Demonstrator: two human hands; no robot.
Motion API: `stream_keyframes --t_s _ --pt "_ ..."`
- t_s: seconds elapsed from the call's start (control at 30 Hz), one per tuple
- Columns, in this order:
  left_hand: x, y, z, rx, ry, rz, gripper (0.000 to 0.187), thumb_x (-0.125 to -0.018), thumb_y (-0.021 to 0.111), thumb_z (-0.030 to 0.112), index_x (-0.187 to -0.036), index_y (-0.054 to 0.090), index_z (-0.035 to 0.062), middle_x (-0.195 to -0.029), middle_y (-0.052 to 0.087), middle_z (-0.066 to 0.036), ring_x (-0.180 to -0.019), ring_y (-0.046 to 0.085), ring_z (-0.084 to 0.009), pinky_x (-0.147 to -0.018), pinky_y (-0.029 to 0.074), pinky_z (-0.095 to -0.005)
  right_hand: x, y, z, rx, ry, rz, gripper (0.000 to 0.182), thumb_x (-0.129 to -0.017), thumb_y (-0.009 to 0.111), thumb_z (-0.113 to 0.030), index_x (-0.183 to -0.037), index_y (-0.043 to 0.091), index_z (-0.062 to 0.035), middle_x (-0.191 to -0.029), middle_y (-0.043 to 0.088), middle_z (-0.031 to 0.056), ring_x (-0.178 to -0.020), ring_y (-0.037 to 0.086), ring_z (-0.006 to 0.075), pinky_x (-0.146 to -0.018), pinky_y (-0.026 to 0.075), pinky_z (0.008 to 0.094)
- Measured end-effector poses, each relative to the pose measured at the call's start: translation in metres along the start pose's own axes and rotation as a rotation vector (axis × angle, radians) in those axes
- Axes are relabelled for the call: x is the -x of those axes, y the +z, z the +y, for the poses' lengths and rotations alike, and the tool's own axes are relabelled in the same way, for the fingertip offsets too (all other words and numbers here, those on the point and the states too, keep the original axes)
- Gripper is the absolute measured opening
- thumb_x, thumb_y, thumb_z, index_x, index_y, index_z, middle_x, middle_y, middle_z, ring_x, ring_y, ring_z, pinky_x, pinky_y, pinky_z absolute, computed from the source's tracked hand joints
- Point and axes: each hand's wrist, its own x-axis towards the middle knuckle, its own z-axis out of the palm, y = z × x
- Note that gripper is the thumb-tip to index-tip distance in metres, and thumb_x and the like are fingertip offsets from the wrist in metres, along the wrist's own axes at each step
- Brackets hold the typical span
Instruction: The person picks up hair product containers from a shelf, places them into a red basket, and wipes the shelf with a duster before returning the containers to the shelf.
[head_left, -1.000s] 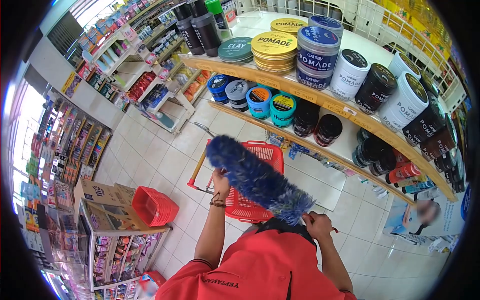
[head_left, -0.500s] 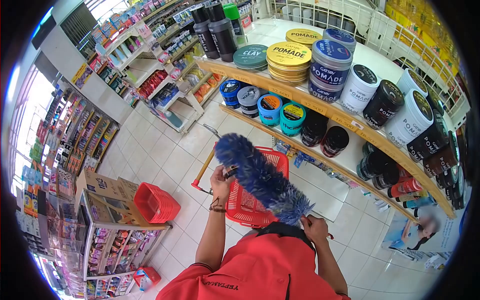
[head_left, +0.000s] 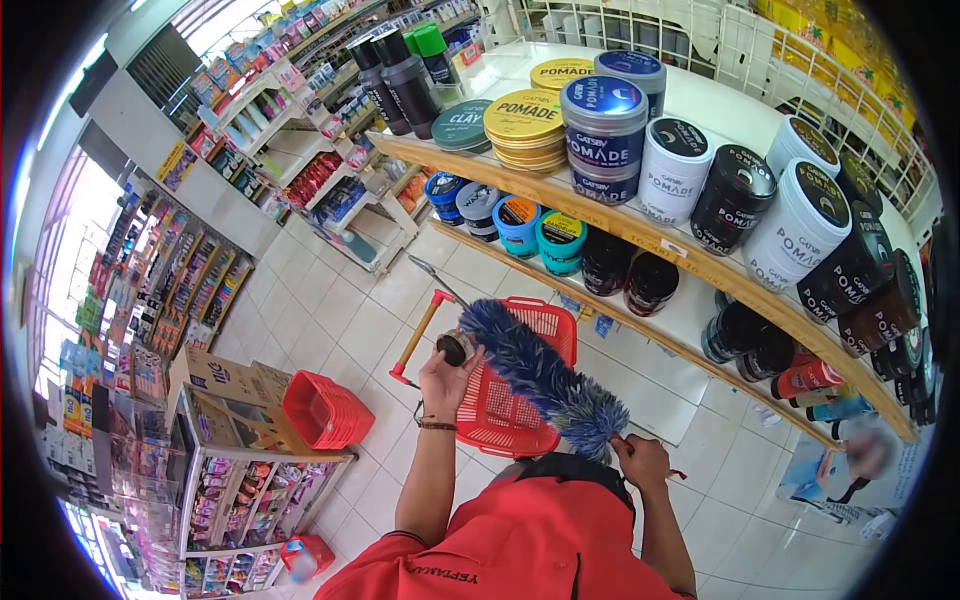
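Note:
My left hand (head_left: 446, 388) has its fingers around a small dark round container (head_left: 452, 349), perhaps a pomade jar; its label cannot be read. In my right hand (head_left: 641, 461) is the handle end of a fluffy blue duster (head_left: 540, 372). The duster slants up and left, its tip beside the fingers of my left hand. Beneath both hands, a red shopping basket (head_left: 500, 410) with a yellow-gripped handle (head_left: 420, 338) is partly covered by the duster.
Pomade jars (head_left: 606, 140) and yellow tins (head_left: 525, 125) line the upper wooden-edged shelf (head_left: 620, 222). More jars (head_left: 516, 226) fill the shelf below. To the left, red baskets (head_left: 327, 410) are stacked by a cardboard box (head_left: 228, 377). Tiles (head_left: 330, 320) cover the floor.
The duster's tip has dropped and moved right, off the dark container, which now shows more fully in my left hand. The shelf view has shifted slightly left and up.

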Motion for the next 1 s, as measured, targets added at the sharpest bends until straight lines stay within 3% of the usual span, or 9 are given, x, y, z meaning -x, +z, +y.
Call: stream_keyframes --t_s 0.07,0.2,0.37,0.4,0.47,0.5,0.53,0.87,1.0 --pt "-0.009 -0.025 0.001 0.186 -0.176 -0.148 0.036 -0.1 0.051 0.014 -0.133 0.053 -0.0016 -0.132 0.064 -0.018 -0.128 0.059 -0.039 -0.108 0.049 -0.0588 0.004 -0.006 -0.005 -0.079 -0.018 -0.019 0.046 -0.095 0.067 -0.052 -0.08 0.074 -0.0087 -0.07 0.069 0.0162 -0.071 0.07 0.0387 -0.066 0.054 0.0495" --pt "-0.004 -0.01 -0.012 -0.121 -0.033 0.069 0.037 -0.108 0.047 0.029 -0.125 0.065 0.0024 -0.127 0.07 -0.013 -0.122 0.064 -0.0295 -0.109 0.049 -0.0505 0.006 -0.006 -0.014 -0.155 -0.232 -0.073 0.043 -0.094 0.068 -0.05 -0.081 0.074 -0.0096 -0.071 0.07 0.0157 -0.072 0.07 0.0399 -0.067 0.054 0.05" --pt "0.015 0.024 -0.02 -0.023 -0.041 0.104 0.057 -0.106 0.048 0.061 -0.132 0.062 0.0123 -0.132 0.068 -0.009 -0.122 0.063 -0.0295 -0.107 0.049 -0.0482 -0.005 -0.008 0.011 -0.156 -0.135 -0.159 0.045 -0.095 0.066 -0.055 -0.09 0.077 -0.0121 -0.078 0.074 0.0152 -0.079 0.072 0.04 -0.074 0.056 0.0518" --pt "0.01 0.007 -0.018 -0.029 -0.031 0.109 0.057 -0.106 0.048 0.061 -0.132 0.062 0.0123 -0.132 0.068 -0.009 -0.122 0.063 -0.0295 -0.107 0.049 -0.0482 -0.006 -0.01 0.017 -0.078 -0.092 -0.088 0.043 -0.095 0.066 -0.054 -0.088 0.077 -0.0124 -0.076 0.074 0.0141 -0.078 0.072 0.039 -0.072 0.056 0.0509" --pt "-0.007 -0.059 -0.008 0.111 -0.145 -0.385 0.06 -0.106 0.045 0.064 -0.137 0.06 0.0144 -0.135 0.066 -0.009 -0.123 0.062 -0.0272 -0.104 0.05 -0.0482 -0.008 -0.015 0.036 0.019 -0.075 -0.071 0.041 -0.095 0.067 -0.052 -0.085 0.077 -0.0134 -0.071 0.072 0.0113 -0.071 0.072 0.0359 -0.066 0.056 0.0482" --pt "-0.009 -0.057 -0.002 0.017 -0.145 -0.358 0.063 -0.106 0.044 0.063 -0.138 0.058 0.0113 -0.13 0.067 -0.008 -0.121 0.062 -0.0258 -0.1 0.05 -0.0475 -0.004 -0.015 0.035 -0.075 -0.136 -0.041 0.043 -0.094 0.068 -0.051 -0.079 0.074 -0.0112 -0.067 0.07 0.0124 -0.067 0.07 0.0364 -0.062 0.054 0.0475" --pt "0.006 -0.011 -0.012 -0.236 0.036 0.116 0.062 -0.107 0.044 0.061 -0.135 0.058 0.0078 -0.126 0.068 -0.009 -0.116 0.064 -0.0253 -0.097 0.054 -0.0441 0.001 -0.016 0.036 -0.168 -0.196 -0.009 0.046 -0.094 0.07 -0.05 -0.073 0.072 -0.009 -0.063 0.067 0.0136 -0.063 0.068 0.0368 -0.059 0.052 0.0469" --pt "0.02 0.02 -0.015 -0.194 -0.043 0.024 0.056 -0.112 0.041 0.051 -0.133 0.056 0.0013 -0.126 0.069 -0.013 -0.115 0.069 -0.0286 -0.094 0.06 -0.043 0.002 -0.009 0.056 -0.124 -0.084 0.021 0.044 -0.094 0.069 -0.047 -0.076 0.071 -0.0079 -0.064 0.067 0.0133 -0.063 0.068 0.037 -0.061 0.052 0.0476" --pt "0.007 -0.011 -0.026 -0.204 -0.081 -0.069 0.046 -0.113 0.041 0.037 -0.134 0.059 0.0007 -0.132 0.068 -0.015 -0.12 0.066 -0.0286 -0.108 0.052 -0.045 0.002 -0.017 0.038 -0.164 -0.225 -0.009 0.039 -0.094 0.07 -0.045 -0.079 0.073 -0.0094 -0.065 0.067 0.0126 -0.065 0.069 0.0364 -0.061 0.052 0.0474"
